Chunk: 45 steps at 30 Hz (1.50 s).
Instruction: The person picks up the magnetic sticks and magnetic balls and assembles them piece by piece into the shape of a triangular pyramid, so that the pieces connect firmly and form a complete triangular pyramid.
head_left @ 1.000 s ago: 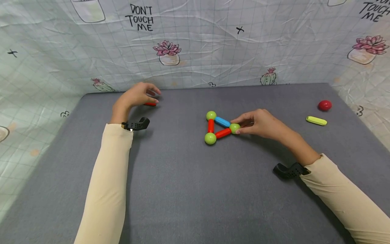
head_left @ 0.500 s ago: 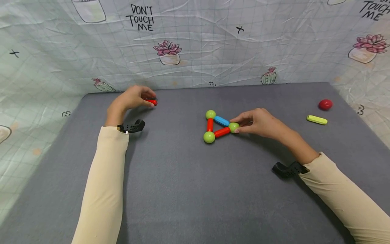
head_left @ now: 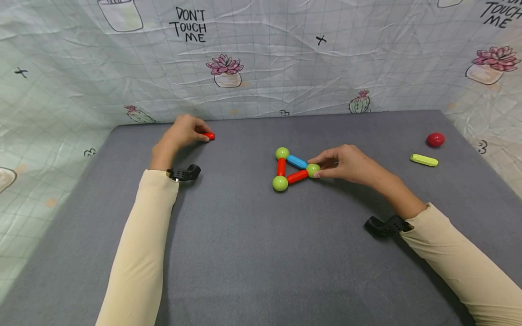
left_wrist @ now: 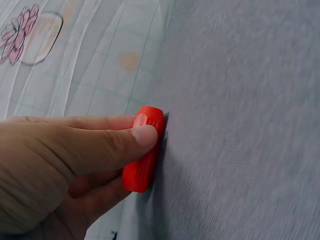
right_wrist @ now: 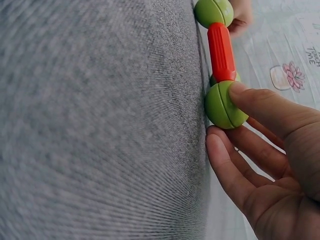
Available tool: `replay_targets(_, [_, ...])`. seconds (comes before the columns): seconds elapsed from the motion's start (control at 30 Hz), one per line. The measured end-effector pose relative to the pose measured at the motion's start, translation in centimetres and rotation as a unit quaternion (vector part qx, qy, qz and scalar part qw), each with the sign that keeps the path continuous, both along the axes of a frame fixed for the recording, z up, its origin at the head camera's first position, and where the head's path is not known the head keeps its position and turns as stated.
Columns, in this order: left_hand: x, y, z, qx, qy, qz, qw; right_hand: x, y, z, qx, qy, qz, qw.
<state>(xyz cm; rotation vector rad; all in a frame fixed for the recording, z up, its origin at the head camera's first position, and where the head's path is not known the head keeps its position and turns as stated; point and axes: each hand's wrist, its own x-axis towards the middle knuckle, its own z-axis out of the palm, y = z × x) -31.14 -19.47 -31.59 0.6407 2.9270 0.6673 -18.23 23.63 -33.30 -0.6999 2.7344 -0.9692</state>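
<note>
- My left grip [head_left: 182, 131], stretched far left, pinches a red stick [left_wrist: 142, 170], thumb nearside.
- My right grip [head_left: 348, 164] points left, thumb and fingers pinching a green ball [head_left: 313, 170].

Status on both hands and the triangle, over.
Left hand pinches red rod. Right hand pinches rightmost ball of triangle. Triangle appears closed. Nothing seen between held rod and triangle.
</note>
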Motion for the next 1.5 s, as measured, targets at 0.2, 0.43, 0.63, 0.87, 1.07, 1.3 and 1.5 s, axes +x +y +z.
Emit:
replay_targets(0.2, [0.3,1.9,0.4,0.007,-0.002,-0.003,1.0,0.0,0.0,-0.1,-0.001,-0.003,-0.002,1.0])
replay_targets(0.43, [0.5,4.5,1.1,0.031,-0.009,-0.033,0.9989,0.1,0.0,0.0,-0.001,-0.003,-0.002,1.0])
replay_targets(0.63, [0.9,6.8,1.6,0.037,0.0,-0.07,0.9969,0.1,0.0,0.1,0.001,-0.005,-0.002,1.0])
replay_targets(0.87, [1.6,10.0,1.3,0.066,-0.025,-0.123,0.9898,0.1,0.0,0.1,0.007,-0.003,-0.004,1.0])
replay_targets(1.07, [2.4,12.0,1.1,0.153,-0.074,-0.161,0.9722,0.1,0.0,0.2,0.004,-0.002,0.001,1.0])
replay_targets(1.3, [3.1,13.4,1.6,0.165,-0.09,-0.183,0.9651,0.0,0.0,0.2,0.001,-0.007,-0.003,1.0])
replay_targets(1.5, [3.5,13.8,1.9,0.179,-0.099,-0.194,0.9594,-0.1,0.0,0.1,0.0,-0.004,-0.002,1.0])
